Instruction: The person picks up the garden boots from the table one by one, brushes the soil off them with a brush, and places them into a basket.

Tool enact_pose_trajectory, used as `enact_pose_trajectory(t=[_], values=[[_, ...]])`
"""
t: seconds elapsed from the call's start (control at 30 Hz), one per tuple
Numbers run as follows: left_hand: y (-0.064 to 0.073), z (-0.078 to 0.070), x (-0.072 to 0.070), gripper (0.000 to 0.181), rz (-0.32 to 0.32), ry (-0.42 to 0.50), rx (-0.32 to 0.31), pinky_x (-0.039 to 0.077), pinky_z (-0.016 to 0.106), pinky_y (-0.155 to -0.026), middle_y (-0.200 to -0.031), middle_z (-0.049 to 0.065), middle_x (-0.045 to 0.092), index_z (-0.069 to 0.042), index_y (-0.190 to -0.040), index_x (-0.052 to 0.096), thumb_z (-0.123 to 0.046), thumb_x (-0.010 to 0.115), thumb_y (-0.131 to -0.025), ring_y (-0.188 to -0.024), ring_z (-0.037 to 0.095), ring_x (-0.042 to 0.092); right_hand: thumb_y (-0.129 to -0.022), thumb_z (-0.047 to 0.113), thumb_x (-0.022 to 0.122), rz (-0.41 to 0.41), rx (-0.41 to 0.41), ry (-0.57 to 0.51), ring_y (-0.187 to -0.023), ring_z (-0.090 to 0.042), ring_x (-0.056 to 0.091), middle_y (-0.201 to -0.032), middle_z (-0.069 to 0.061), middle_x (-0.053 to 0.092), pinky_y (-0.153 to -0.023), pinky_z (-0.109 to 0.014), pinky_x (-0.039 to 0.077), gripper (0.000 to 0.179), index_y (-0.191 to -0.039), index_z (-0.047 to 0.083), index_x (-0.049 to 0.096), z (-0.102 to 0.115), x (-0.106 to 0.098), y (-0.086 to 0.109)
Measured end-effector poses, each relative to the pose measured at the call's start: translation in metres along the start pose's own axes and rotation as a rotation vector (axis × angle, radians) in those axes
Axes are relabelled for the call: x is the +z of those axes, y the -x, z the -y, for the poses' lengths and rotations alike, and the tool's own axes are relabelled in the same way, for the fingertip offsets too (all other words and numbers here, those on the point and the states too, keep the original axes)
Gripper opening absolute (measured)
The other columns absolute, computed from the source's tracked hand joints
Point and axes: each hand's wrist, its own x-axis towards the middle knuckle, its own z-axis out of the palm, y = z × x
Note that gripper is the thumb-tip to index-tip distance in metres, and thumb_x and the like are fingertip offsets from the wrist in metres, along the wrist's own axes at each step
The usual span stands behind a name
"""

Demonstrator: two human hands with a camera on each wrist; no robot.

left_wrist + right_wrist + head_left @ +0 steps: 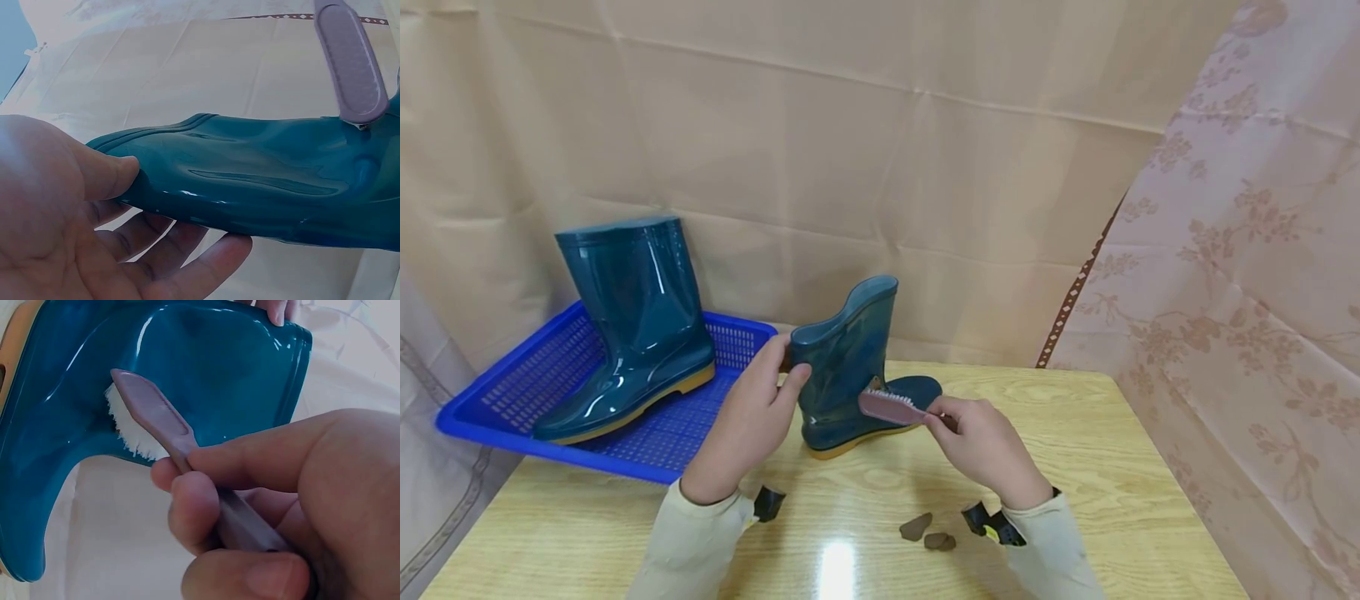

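A teal rubber boot (842, 367) with a yellow sole stands on the table, toe to the right. My left hand (756, 408) grips the back of its shaft near the top rim; the left wrist view has the thumb (112, 175) on one side and the fingers on the other. My right hand (985, 442) holds a mauve scrub brush (156, 409) by its handle. White bristles (128, 428) press on the boot at the front of the ankle. A small brown patch (874, 383) shows there, just above the brush head.
On the left, a blue plastic basket (497, 396) holds a second teal boot (640, 308), upright. Several brown lumps (916, 527) lie on the wooden table (1060, 467) near the front. A beige cloth (820, 167) hangs behind, and a floral curtain (1247, 250) on the right.
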Motion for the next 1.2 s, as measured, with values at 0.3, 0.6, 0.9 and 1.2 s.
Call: enact_pose_trajectory(t=[0.3,0.6,0.9,1.2], values=[[-0.001,0.001,-0.001,0.038,0.000,-0.001,0.005,0.052,0.059,-0.100,-0.135,0.008,0.057,-0.013,-0.148,0.043,-0.025,0.047,-0.111,-0.125,0.029,0.056,-0.103,0.019,0.065,0.072,0.059,-0.016,-0.048,-0.007,0.036,-0.059,0.009,0.051,-0.049,-0.026,0.032,0.014,-0.101,0.016,0.079,-0.003,-0.006,0.003],[-0.001,0.001,0.000,0.039,0.000,0.000,0.004,0.051,0.060,-0.100,-0.136,0.009,0.056,-0.013,-0.148,0.043,-0.025,0.047,-0.111,-0.126,0.030,0.056,-0.103,0.020,0.065,-0.003,-0.048,-0.034,-0.049,-0.006,0.040,-0.062,0.011,0.052,-0.049,-0.026,0.035,0.012,-0.098,0.022,0.076,-0.003,0.002,0.000],[-0.001,0.003,0.000,0.040,-0.002,0.008,0.001,0.051,0.060,-0.101,-0.136,0.007,0.056,-0.014,-0.148,0.042,-0.029,0.045,-0.112,-0.125,0.028,0.056,-0.103,0.018,0.065,0.052,0.040,0.007,-0.048,-0.009,0.039,-0.064,0.009,0.054,-0.050,-0.027,0.034,0.013,-0.099,0.017,0.077,-0.007,0.001,-0.001],[-0.001,0.003,-0.002,0.040,-0.003,0.001,0.009,0.051,0.059,-0.101,-0.136,0.008,0.056,-0.014,-0.148,0.042,-0.030,0.044,-0.112,-0.124,0.029,0.056,-0.102,0.012,0.061,0.089,0.182,0.143,-0.054,-0.013,0.046,-0.073,0.004,0.064,-0.052,-0.031,0.037,0.017,-0.095,0.012,0.077,-0.014,-0.009,0.003]])
